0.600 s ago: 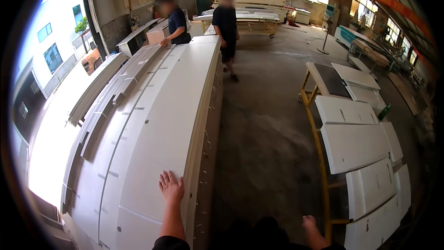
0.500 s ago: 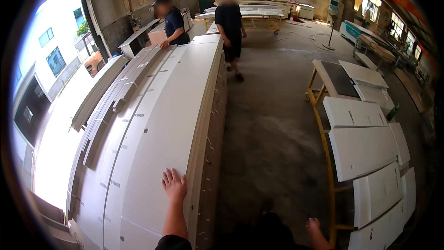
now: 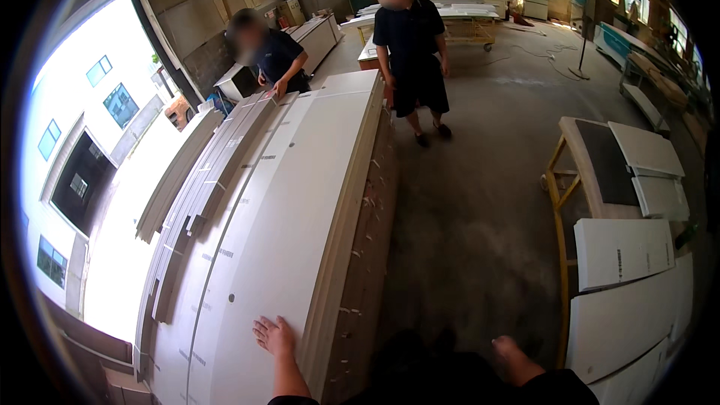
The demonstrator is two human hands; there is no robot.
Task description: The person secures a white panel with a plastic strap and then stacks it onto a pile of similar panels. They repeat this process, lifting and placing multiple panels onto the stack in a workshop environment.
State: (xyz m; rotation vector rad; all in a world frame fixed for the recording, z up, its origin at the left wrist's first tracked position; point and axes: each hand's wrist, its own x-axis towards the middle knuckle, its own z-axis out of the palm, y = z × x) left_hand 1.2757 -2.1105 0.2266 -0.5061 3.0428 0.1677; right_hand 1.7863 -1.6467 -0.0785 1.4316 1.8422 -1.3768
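My left hand (image 3: 275, 335) lies flat on a long white panel (image 3: 296, 180), its fingers spread and nothing in them. The panel is the top one of a tall stack, and my hand is near its right edge. Round dark holes dot the panel's face. My right hand (image 3: 508, 349) hangs over the floor between the stack and a yellow-framed rack; its fingers are mostly hidden and look loosely curled. Left of the white panel lie long strapped strips (image 3: 214, 187) in a bundle.
At the stack's far end one person (image 3: 281, 56) leans with a hand on the strips. Another person (image 3: 410, 45) stands in the aisle (image 3: 457, 202). To my right, the yellow-framed rack (image 3: 561, 270) carries several white panels (image 3: 626, 251). A stand fan (image 3: 583, 30) is farther back.
My view has shifted, bringing both people closer. The person in the aisle now stands facing this way. My left hand stays flat on the panel, and my right arm reaches farther into view.
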